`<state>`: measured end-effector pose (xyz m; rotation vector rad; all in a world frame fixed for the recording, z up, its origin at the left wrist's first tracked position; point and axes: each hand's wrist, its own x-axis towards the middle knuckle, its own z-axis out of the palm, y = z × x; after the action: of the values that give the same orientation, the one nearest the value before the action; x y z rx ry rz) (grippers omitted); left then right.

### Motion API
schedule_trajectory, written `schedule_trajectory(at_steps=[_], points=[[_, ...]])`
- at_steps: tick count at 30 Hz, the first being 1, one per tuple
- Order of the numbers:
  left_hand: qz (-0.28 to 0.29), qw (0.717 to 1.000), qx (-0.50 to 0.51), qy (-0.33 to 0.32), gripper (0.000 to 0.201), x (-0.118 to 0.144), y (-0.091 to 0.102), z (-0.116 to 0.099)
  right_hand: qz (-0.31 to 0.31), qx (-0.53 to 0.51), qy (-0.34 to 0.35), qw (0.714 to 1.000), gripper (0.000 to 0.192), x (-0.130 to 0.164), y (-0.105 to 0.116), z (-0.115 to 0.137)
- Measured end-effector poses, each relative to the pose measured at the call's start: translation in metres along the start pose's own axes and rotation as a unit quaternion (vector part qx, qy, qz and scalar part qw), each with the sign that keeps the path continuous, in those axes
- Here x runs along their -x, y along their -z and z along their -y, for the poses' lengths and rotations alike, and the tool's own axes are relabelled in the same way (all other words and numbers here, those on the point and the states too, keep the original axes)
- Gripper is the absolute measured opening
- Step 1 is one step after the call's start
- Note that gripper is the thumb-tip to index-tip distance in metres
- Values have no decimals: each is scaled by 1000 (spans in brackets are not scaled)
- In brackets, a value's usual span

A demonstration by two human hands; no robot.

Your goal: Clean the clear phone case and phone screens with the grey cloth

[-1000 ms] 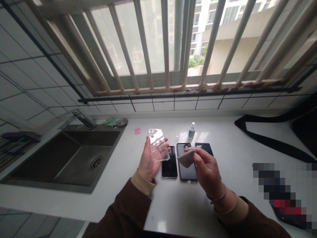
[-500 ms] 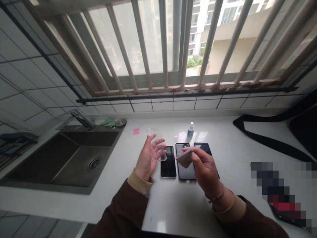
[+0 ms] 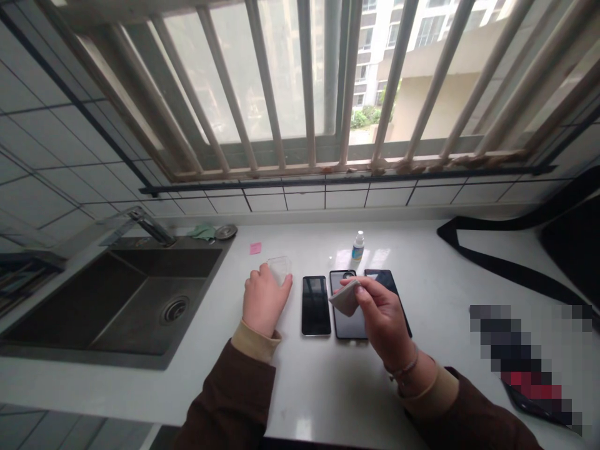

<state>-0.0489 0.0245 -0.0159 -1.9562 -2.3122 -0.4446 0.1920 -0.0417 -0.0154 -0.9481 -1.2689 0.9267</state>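
Observation:
My left hand (image 3: pixel 263 301) rests palm down on the white counter (image 3: pixel 328 387), covering most of a clear phone case (image 3: pixel 280 267) whose far end sticks out past the fingers. Right of it lie three dark phones side by side: the left phone (image 3: pixel 315 305), the middle phone (image 3: pixel 345 319) and the right phone (image 3: pixel 382 280). My right hand (image 3: pixel 383 322) hovers over the middle and right phones, pinching a small grey cloth (image 3: pixel 345 299). A small white bottle with a blue label (image 3: pixel 358 245) stands behind the phones.
A dark sink (image 3: pixel 140 300) with a faucet (image 3: pixel 150 226) fills the left side. A pink note (image 3: pixel 255 248), a green rag (image 3: pixel 202 232) and a drain plug (image 3: pixel 225 232) lie near it. A black strap (image 3: pixel 497 265) crosses the right; barred window behind.
My left hand has lowered the clear case from the air down onto the counter, left of the phones, and now lies flat over it. My right hand with the cloth has barely moved.

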Motion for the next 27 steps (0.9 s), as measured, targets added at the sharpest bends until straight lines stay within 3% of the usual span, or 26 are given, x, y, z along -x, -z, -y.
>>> schedule_trajectory(at_steps=[4,13,20,23,27], points=[[36,997,-68,-5,52,7,-2,-4,3,22,3,1000,29,0,1,-2],[70,995,-66,14,54,18,1,-9,27,84,18,996,29,-1,1,-1],[75,994,-74,10,53,21,5,-11,129,136,71,980,25,0,-3,4],[49,996,-73,9,56,19,6,-12,174,169,86,966,24,0,-5,4],[-20,998,-32,-54,50,13,6,-15,302,254,92,914,23,2,-10,4]])
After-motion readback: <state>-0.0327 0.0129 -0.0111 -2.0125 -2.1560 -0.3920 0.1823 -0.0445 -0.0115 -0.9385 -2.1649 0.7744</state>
